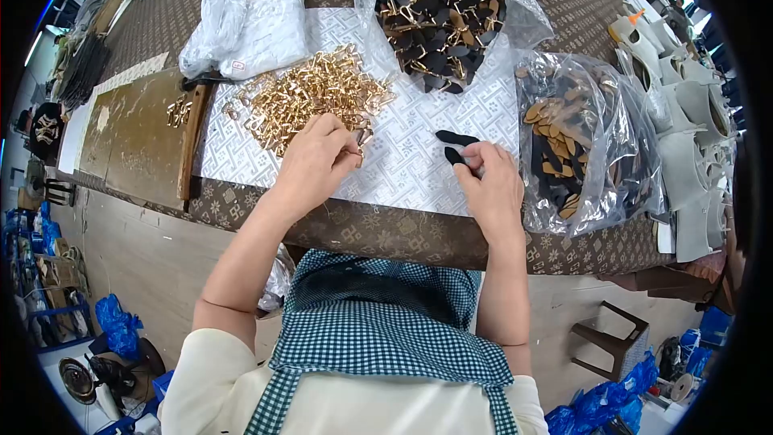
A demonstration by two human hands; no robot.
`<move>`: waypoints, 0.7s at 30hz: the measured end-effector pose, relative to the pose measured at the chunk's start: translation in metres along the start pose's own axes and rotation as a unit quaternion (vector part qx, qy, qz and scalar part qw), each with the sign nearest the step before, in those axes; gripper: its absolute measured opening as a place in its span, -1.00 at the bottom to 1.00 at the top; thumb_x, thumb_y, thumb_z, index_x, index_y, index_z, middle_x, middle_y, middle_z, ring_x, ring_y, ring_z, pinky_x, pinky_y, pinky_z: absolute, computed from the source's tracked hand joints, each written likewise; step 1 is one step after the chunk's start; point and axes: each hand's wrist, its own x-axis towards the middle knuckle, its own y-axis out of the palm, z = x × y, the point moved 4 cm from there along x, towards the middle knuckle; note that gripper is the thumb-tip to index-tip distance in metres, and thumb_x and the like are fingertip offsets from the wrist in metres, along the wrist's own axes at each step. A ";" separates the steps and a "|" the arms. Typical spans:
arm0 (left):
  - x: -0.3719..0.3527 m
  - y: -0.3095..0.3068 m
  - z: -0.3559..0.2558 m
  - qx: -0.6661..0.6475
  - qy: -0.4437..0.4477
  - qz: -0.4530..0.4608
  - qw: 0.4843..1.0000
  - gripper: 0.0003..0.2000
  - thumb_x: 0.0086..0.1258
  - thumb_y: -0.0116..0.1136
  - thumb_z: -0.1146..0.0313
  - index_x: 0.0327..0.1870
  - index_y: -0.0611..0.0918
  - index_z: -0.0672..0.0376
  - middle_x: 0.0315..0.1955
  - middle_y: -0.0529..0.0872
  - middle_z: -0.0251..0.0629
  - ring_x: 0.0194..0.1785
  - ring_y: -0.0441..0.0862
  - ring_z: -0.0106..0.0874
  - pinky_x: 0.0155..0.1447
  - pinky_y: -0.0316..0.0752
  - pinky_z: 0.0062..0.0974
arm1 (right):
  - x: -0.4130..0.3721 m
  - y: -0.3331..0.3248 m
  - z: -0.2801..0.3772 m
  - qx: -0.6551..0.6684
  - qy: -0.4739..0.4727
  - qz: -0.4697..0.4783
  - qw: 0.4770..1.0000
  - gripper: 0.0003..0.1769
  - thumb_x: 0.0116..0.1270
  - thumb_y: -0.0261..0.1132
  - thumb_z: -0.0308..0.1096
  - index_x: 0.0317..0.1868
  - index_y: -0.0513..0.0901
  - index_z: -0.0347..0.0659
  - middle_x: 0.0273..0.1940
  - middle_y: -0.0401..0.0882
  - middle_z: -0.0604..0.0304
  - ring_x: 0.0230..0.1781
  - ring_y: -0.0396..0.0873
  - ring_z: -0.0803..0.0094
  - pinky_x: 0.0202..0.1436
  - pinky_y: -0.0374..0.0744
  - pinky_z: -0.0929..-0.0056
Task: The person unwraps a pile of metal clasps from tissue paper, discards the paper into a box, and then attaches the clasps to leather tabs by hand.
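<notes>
My left hand point(320, 157) is closed in a pinch at the front right edge of a pile of gold-coloured metal clasps point(310, 97). A gold clasp point(360, 158) shows at its fingertips. To the right, my right hand point(493, 184) has thumb and fingers closed on a small black leather tab point(453, 156). Just beyond it, a second black tab point(456, 138) lies close to the index finger. Both hands are low over the white patterned sheet point(403, 169).
An open plastic bag point(527, 20) of tabs fitted with clasps stands at the back. Another clear bag point(620, 185) with brown and black tabs sits at right, beside pale bags point(692, 161). A wooden-edged board point(137, 137) and white plastic packs point(270, 28) are at left.
</notes>
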 end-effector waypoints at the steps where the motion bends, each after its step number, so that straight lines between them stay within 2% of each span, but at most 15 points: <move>1: 0.002 0.002 -0.001 -0.033 0.004 -0.006 0.999 -0.88 0.21 0.34 0.43 -0.29 0.65 0.23 -0.25 0.62 -0.25 -0.17 0.59 -0.25 -0.09 0.51 -0.33 | 0.001 0.000 -0.001 -0.003 -0.001 0.014 1.000 -0.82 0.12 0.43 -0.42 -0.28 0.62 -0.22 -0.38 0.55 0.17 -0.25 0.54 0.23 -0.13 0.50 0.25; 2: 0.004 0.003 -0.002 -0.066 0.009 -0.011 0.998 -0.88 0.21 0.34 0.43 -0.31 0.64 0.23 -0.25 0.64 -0.26 -0.16 0.59 -0.26 -0.07 0.50 -0.32 | 0.001 0.000 -0.001 -0.002 0.000 0.024 1.000 -0.83 0.12 0.42 -0.42 -0.29 0.62 -0.21 -0.37 0.57 0.19 -0.23 0.53 0.22 -0.13 0.50 0.24; 4: 0.003 0.010 -0.003 -0.229 -0.059 0.002 0.972 -0.86 0.26 0.34 0.42 -0.26 0.64 0.23 -0.24 0.67 -0.32 -0.16 0.61 -0.38 -0.06 0.50 -0.40 | -0.001 -0.001 0.001 -0.002 0.004 0.045 0.999 -0.86 0.13 0.41 -0.42 -0.32 0.61 -0.18 -0.35 0.60 0.23 -0.18 0.53 0.21 -0.12 0.51 0.22; 5: 0.002 0.014 -0.003 -0.308 -0.093 0.008 0.947 -0.86 0.29 0.35 0.41 -0.24 0.64 0.24 -0.24 0.69 -0.35 -0.17 0.62 -0.44 -0.05 0.49 -0.43 | -0.003 -0.002 0.008 -0.011 -0.026 0.016 0.999 -0.86 0.14 0.41 -0.41 -0.32 0.60 -0.20 -0.39 0.59 0.19 -0.27 0.53 0.19 -0.18 0.51 0.22; 6: 0.003 0.019 -0.004 -0.387 -0.097 0.038 0.916 -0.87 0.37 0.32 0.41 -0.17 0.64 0.24 -0.24 0.69 -0.41 -0.15 0.61 -0.58 -0.03 0.49 -0.55 | -0.007 0.001 0.008 0.069 -0.004 0.024 0.997 -0.86 0.20 0.40 -0.43 -0.30 0.60 -0.24 -0.42 0.58 0.23 -0.35 0.52 0.36 -0.27 0.48 0.35; 8: 0.003 0.027 -0.016 -0.496 -0.121 0.013 0.860 -0.87 0.38 0.31 0.44 -0.14 0.65 0.25 -0.24 0.69 -0.42 -0.14 0.61 -0.60 -0.02 0.50 -0.59 | -0.021 0.007 0.013 0.260 0.054 0.059 0.962 -0.88 0.36 0.33 -0.45 -0.19 0.57 -0.29 -0.44 0.60 0.30 -0.49 0.47 0.66 -0.44 0.41 0.61; 9: 0.003 0.031 -0.024 -0.547 -0.133 0.002 0.827 -0.87 0.38 0.31 0.46 -0.12 0.65 0.25 -0.24 0.69 -0.42 -0.14 0.61 -0.61 -0.01 0.51 -0.60 | -0.028 0.013 0.016 0.359 0.078 0.087 0.926 -0.87 0.38 0.31 -0.45 -0.14 0.55 -0.29 -0.42 0.61 0.29 -0.47 0.48 0.66 -0.43 0.42 0.63; 10: 0.003 0.034 -0.029 -0.555 -0.141 -0.005 0.820 -0.85 0.37 0.31 0.49 -0.09 0.66 0.26 -0.23 0.67 -0.40 -0.13 0.61 -0.60 0.01 0.52 -0.62 | -0.034 0.017 0.019 0.455 0.102 0.111 0.878 -0.85 0.41 0.29 -0.45 -0.09 0.54 -0.29 -0.41 0.62 0.28 -0.46 0.48 0.66 -0.42 0.43 0.65; 13: 0.001 0.045 -0.035 -0.518 -0.062 -0.027 0.853 -0.84 0.34 0.32 0.53 -0.09 0.67 0.29 -0.16 0.64 -0.34 -0.10 0.61 -0.58 -0.02 0.53 -0.61 | -0.043 0.019 0.027 0.516 0.132 0.145 0.834 -0.87 0.43 0.25 -0.46 -0.07 0.52 -0.26 -0.39 0.64 0.23 -0.50 0.48 0.67 -0.44 0.44 0.71; 16: -0.005 0.047 -0.045 -0.486 -0.039 -0.019 0.873 -0.85 0.34 0.31 0.54 -0.10 0.68 0.30 -0.15 0.64 -0.30 -0.07 0.61 -0.54 0.00 0.52 -0.60 | -0.043 0.022 0.028 0.537 0.151 0.140 0.818 -0.87 0.45 0.24 -0.45 -0.06 0.52 -0.25 -0.40 0.61 0.25 -0.53 0.45 0.69 -0.47 0.42 0.72; 19: -0.007 0.047 -0.050 -0.537 -0.027 -0.022 0.843 -0.85 0.36 0.30 0.51 -0.10 0.68 0.31 -0.12 0.65 -0.26 -0.06 0.60 -0.53 -0.01 0.53 -0.60 | -0.044 0.018 0.028 0.555 0.149 0.126 0.809 -0.89 0.46 0.21 -0.45 -0.06 0.52 -0.24 -0.41 0.58 0.29 -0.52 0.45 0.70 -0.46 0.42 0.72; 20: -0.008 0.049 -0.048 -0.538 -0.052 -0.024 0.841 -0.85 0.36 0.32 0.47 -0.11 0.67 0.29 -0.16 0.68 -0.30 -0.09 0.61 -0.56 -0.04 0.52 -0.62 | -0.044 0.017 0.029 0.560 0.147 0.121 0.806 -0.90 0.47 0.19 -0.45 -0.06 0.52 -0.24 -0.41 0.57 0.30 -0.51 0.45 0.70 -0.45 0.42 0.72; 21: -0.008 0.052 -0.046 -0.570 -0.092 -0.006 0.816 -0.85 0.36 0.33 0.46 -0.12 0.67 0.28 -0.19 0.68 -0.34 -0.12 0.61 -0.58 -0.05 0.52 -0.63 | -0.045 0.016 0.029 0.552 0.137 0.117 0.814 -0.90 0.47 0.18 -0.45 -0.06 0.52 -0.24 -0.41 0.57 0.31 -0.49 0.45 0.71 -0.44 0.42 0.72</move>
